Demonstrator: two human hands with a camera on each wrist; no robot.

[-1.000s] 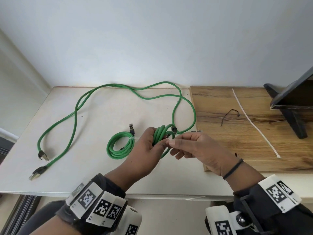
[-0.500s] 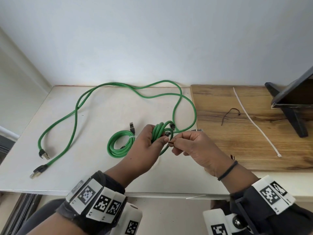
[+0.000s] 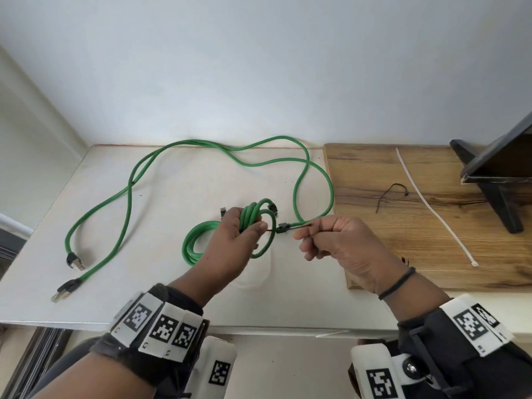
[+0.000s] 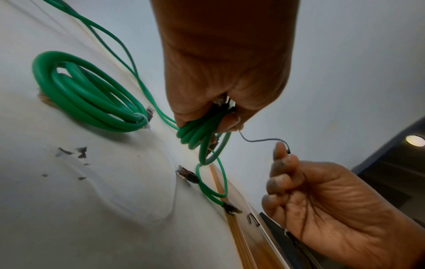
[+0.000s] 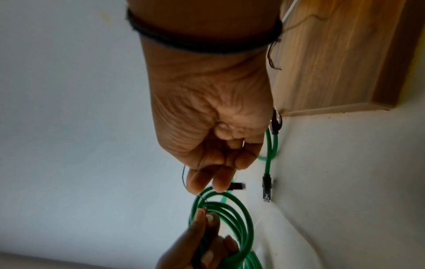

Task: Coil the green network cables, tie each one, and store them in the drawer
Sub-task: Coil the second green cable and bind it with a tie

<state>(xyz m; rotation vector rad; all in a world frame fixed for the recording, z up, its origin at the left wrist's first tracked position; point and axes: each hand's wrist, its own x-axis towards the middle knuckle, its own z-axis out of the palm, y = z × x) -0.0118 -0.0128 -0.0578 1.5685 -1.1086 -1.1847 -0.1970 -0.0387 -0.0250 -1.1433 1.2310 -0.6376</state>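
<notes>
Tying step: your left hand (image 3: 230,240) grips the coil (image 3: 254,216) above the table (image 3: 161,197) while your right hand (image 3: 339,240) pinches the tie (image 4: 262,140) drawn from it; next, cinch it snug without letting loops slip.

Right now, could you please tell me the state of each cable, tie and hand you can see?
Held coil: coiled, gripped, tie not yet tightened.
Black tie: threaded at the held coil, free end pulled right.
Second coil: coiled, tied white, on the table.
Loose cable: uncoiled, sprawled.
White zip tie: unused, on the wooden board.
Left hand: grips the held coil.
Right hand: pinches the black tie.
</notes>
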